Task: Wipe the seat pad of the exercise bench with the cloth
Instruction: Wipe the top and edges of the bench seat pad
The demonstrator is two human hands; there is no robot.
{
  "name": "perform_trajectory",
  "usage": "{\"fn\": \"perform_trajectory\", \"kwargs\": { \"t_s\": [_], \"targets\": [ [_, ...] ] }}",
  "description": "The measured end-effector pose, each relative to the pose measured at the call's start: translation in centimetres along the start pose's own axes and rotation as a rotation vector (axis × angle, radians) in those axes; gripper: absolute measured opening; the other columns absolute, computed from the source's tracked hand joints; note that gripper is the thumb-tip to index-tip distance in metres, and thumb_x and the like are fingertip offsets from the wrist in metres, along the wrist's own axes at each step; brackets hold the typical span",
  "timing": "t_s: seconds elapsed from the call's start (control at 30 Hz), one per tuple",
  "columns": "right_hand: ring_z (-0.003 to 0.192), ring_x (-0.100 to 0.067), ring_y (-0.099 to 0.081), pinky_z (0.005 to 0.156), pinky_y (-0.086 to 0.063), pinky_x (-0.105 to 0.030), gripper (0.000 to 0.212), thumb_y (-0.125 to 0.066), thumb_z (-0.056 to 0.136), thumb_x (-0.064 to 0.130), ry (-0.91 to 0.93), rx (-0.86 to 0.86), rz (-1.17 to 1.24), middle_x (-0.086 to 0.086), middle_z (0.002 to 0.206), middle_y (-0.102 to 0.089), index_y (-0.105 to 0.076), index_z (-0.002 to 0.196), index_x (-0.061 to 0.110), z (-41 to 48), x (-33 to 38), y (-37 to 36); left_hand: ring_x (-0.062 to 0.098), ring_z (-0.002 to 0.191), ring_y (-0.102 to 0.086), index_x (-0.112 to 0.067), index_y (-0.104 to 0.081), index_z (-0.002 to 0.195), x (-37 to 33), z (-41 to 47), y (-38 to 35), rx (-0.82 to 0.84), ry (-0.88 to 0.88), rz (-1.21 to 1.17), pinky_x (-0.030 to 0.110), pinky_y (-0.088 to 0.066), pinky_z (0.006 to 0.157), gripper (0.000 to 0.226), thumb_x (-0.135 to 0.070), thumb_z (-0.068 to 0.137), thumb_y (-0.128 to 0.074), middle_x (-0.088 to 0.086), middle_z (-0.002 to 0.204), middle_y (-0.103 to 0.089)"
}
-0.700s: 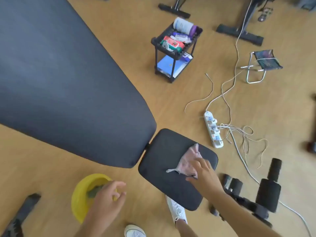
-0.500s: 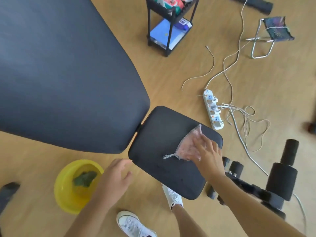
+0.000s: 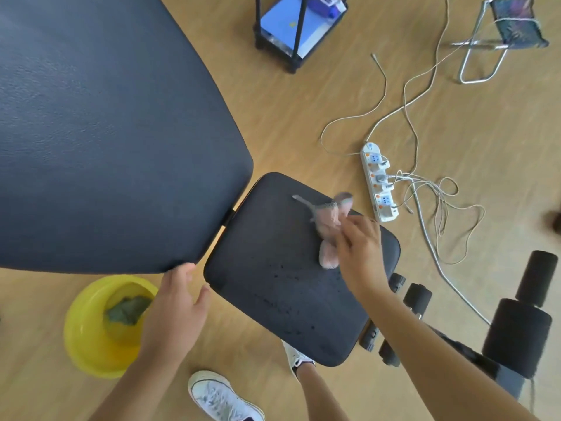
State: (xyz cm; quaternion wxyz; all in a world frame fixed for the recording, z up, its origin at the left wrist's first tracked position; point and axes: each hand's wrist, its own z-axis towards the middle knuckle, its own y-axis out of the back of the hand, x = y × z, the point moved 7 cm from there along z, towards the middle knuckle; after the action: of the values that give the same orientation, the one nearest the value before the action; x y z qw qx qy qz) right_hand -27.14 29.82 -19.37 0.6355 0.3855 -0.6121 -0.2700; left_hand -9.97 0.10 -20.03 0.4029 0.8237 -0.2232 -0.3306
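backrest pad (image 3: pixel 100 132): biggest item, dark, filled the upper left; its near corner sat just beside the seat pad across a narrow gap.
floor (image 3: pixel 303 117): wood-look; carried cables, a power strip (image 3: pixel 378 182), a black rack (image 3: pixel 296 24), a folding stool (image 3: pixel 498 34).
seat pad (image 3: pixel 273 281): dark rounded rectangle, long axis ran from near the backrest gap toward the lower right. Dark specks across the middle and near half, looked like droplets; judged not yet wiped there.
foam rollers (image 3: pixel 516 329): black, right of the seat pad, apart from it.
yellow basin (image 3: pixel 88 338): on the floor left of the seat pad, a green rag (image 3: pixel 127 308) lying in it.
right hand (image 3: pixel 359 253): over the far-right part of the seat pad, fingers closed around the cloth. Blurred, so exact grip unclear.
left hand (image 3: pixel 173 311): fingers loosely spread, holding nothing, tips at the backrest corner, thumb near the seat pad's left edge. Contact: cannot tell.
cloth (image 3: pixel 329 226): pink, bunched, on the seat pad's far-right area, one thin tail trailing up-left.
key relation: unwiped speckled area lay toward the person and left of the right hand, along the pad's long axis. Right hand nearer and already had the cloth; judged the next stroke should pull back down-left.
risk: bunched cloth covers little per pass.
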Motion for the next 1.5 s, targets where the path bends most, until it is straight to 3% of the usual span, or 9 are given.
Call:
{"fn": "perform_trajectory", "kwargs": {
  "t_s": [0.17, 0.37, 0.6, 0.87, 1.1, 1.23, 1.33, 1.4, 1.5],
  "targets": [
    [0.112, -0.029, -0.047, 0.092, -0.043, -0.046, 0.056, -0.057, 0.098, 0.042, 0.347, 0.219, -0.398, -0.001, 0.142, -0.053, -0.051, 0.148, 0.017, -1.3, -1.7, -1.7, 0.022, 0.119, -0.064, -0.019, -0.045, 0.145, -0.8, 1.1, -1.2, 0.061, -0.043, -0.015, 0.042, -0.056, 0.092, 0.060, -0.038, 0.091, -0.060, 0.002, 0.140, -0.060],
    [0.080, -0.023, -0.053, 0.071, -0.049, -0.041, 0.013, -0.072, 0.091, 0.001, 0.093, 0.141, -0.011, -0.003, 0.087, -0.057, -0.076, 0.103, 0.003, -4.3, -0.5, -3.1, 0.029, 0.109, -0.068, -0.011, -0.050, 0.144, -1.1, 2.3, -2.1, 0.103, -0.018, -0.068, 0.040, -0.055, 0.092, 0.069, -0.030, 0.083, -0.075, 0.015, 0.114, -0.074],
    [0.097, -0.024, -0.061, 0.088, -0.054, -0.036, 0.048, -0.066, 0.095, 0.024, 0.989, 0.617, -0.399, -0.004, 0.134, -0.062, -0.060, 0.139, 0.006, -8.1, -0.8, -2.9, 0.032, 0.088, -0.070, -0.007, -0.055, 0.139, -1.0, 2.6, -2.2, 0.085, -0.012, -0.066, 0.040, -0.057, 0.081, 0.068, -0.028, 0.079, -0.080, 0.016, 0.088, -0.076],
    [0.088, -0.033, -0.061, 0.076, -0.047, -0.034, 0.007, -0.073, 0.090, 0.008, -0.267, -0.170, 0.014, 0.002, 0.095, -0.056, -0.077, 0.087, 0.003, -2.7, -5.2, 0.4, 0.011, 0.077, -0.067, -0.010, -0.057, 0.138, -1.8, 2.2, -1.5, 0.096, 0.025, -0.137, 0.024, -0.052, 0.076, 0.065, -0.026, 0.080, -0.080, 0.009, 0.096, -0.079],
    [0.074, -0.025, -0.053, 0.065, -0.049, -0.035, 0.034, -0.042, 0.108, 0.019, 0.904, 0.585, -0.187, -0.008, 0.094, -0.067, -0.073, 0.116, 0.006, -11.3, -0.4, -2.0, 0.012, 0.074, -0.061, -0.010, -0.056, 0.138, -2.2, 2.3, -1.5, 0.116, 0.083, -0.129, 0.032, -0.053, 0.082, 0.063, -0.024, 0.082, -0.078, 0.008, 0.090, -0.079],
    [0.076, -0.003, -0.056, 0.069, -0.043, -0.015, 0.019, -0.061, 0.100, 0.023, 0.125, 0.026, -0.197, 0.010, 0.087, -0.056, -0.075, 0.088, 0.020, -0.6, -4.7, 4.0, 0.013, 0.075, -0.064, -0.010, -0.055, 0.140, -1.9, 2.1, -1.9, 0.109, 0.103, -0.155, 0.030, -0.053, 0.078, 0.062, -0.023, 0.083, -0.077, 0.009, 0.091, -0.078],
    [0.076, -0.024, -0.060, 0.065, -0.038, -0.018, 0.026, -0.071, 0.094, 0.018, -0.496, -0.155, -0.020, -0.002, 0.079, -0.053, -0.068, 0.070, 0.006, -3.0, -5.7, 2.2, 0.012, 0.075, -0.062, -0.010, -0.055, 0.140, -1.9, 2.0, -2.1, 0.097, 0.113, -0.164, 0.027, -0.049, 0.077, 0.062, -0.021, 0.083, -0.077, 0.012, 0.096, -0.078],
    [0.068, -0.020, -0.062, 0.062, -0.037, -0.014, 0.038, -0.066, 0.094, 0.013, -0.405, 0.085, 0.078, -0.003, 0.065, -0.058, -0.062, 0.057, 0.010, -6.6, -1.9, -1.8, 0.012, 0.078, -0.060, -0.010, -0.055, 0.139, -1.9, 2.1, -2.1, 0.098, 0.125, -0.180, 0.027, -0.049, 0.079, 0.062, -0.019, 0.083, -0.078, 0.013, 0.100, -0.077],
    [0.054, -0.018, -0.057, 0.059, -0.045, -0.026, 0.039, -0.055, 0.100, 0.019, 0.276, 0.535, 0.110, 0.004, 0.056, -0.063, -0.072, 0.067, 0.007, -12.2, 4.9, -5.6, 0.012, 0.081, -0.061, -0.013, -0.058, 0.137, -1.6, 2.0, -2.1, 0.103, 0.152, -0.232, 0.020, -0.047, 0.074, 0.060, -0.018, 0.082, -0.079, 0.012, 0.103, -0.076]
  ]
}}
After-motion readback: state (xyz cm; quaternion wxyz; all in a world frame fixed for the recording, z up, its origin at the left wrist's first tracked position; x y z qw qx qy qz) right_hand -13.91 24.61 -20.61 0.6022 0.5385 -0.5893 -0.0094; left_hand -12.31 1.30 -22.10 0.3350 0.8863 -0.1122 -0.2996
